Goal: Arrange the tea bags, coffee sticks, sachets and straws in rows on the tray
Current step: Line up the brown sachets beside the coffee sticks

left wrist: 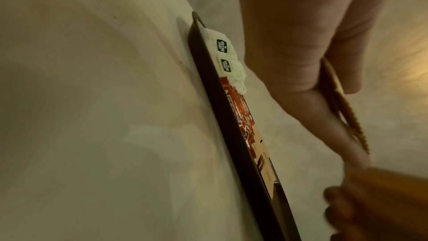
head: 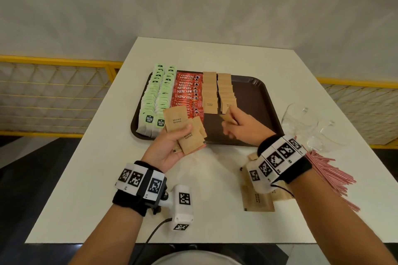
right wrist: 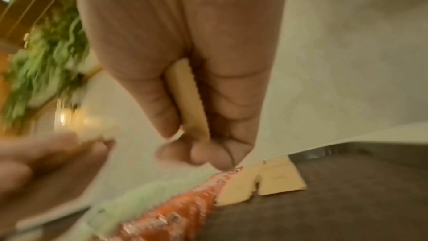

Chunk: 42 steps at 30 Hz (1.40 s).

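Observation:
A dark brown tray (head: 256, 101) holds two rows of green tea bags (head: 155, 97), a row of red coffee sticks (head: 187, 92) and two rows of brown sugar sachets (head: 217, 92). My left hand (head: 170, 148) holds a fan of brown sugar sachets (head: 183, 129) above the tray's front edge; in the left wrist view the sachets (left wrist: 342, 109) show edge-on. My right hand (head: 239, 127) pinches one brown sachet (head: 228, 119) over the tray, just in front of the right sachet row. The same sachet (right wrist: 187, 98) shows between thumb and fingers in the right wrist view.
Loose brown sachets (head: 258, 200) lie on the white table (head: 215, 200) under my right wrist. A pile of red-striped straws (head: 331, 174) lies at the right. Two clear glass cups (head: 301, 120) stand right of the tray. The tray's right part is bare.

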Tool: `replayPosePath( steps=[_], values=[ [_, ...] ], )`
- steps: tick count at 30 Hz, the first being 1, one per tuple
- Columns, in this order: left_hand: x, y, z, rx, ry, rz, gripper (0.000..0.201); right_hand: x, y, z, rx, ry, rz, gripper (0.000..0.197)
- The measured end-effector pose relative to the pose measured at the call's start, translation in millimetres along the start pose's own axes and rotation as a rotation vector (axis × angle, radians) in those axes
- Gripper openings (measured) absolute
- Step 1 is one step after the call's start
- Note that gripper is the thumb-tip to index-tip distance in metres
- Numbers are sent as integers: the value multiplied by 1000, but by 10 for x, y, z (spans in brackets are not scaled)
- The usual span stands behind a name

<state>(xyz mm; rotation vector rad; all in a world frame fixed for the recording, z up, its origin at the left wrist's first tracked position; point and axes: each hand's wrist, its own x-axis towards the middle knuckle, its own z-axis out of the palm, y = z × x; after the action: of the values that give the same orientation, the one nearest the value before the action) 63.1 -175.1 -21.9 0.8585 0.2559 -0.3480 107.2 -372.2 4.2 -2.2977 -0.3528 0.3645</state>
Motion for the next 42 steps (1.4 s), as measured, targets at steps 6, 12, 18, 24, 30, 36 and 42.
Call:
replayPosePath(
  steps=[6, 12, 18, 24, 30, 36, 42],
  values=[
    [79, 2, 100, 39, -14, 55, 57, -54, -376, 297, 519, -94, -11, 38],
    [133, 13, 82, -36, -57, 88, 42, 35, -299, 381, 210, 148, -38, 30],
    [172, -22, 127, -74, 1, 196, 37, 24, -249, 401, 217, 210, 11, 35],
    [201, -28, 164, -117, 19, 204, 33, 14, -222, 343, 278, 268, 27, 36],
    [277, -84, 192, -90, 61, 216, 45, 46, -248, 294, 361, 95, 60, 21],
    [350, 86, 58, -222, 133, 352, 39, 191, -160, -164, 528, 86, 232, 22],
    [360, 86, -33, -195, 204, 338, 38, 729, 74, -268, 486, 176, 552, 48]
  ],
)
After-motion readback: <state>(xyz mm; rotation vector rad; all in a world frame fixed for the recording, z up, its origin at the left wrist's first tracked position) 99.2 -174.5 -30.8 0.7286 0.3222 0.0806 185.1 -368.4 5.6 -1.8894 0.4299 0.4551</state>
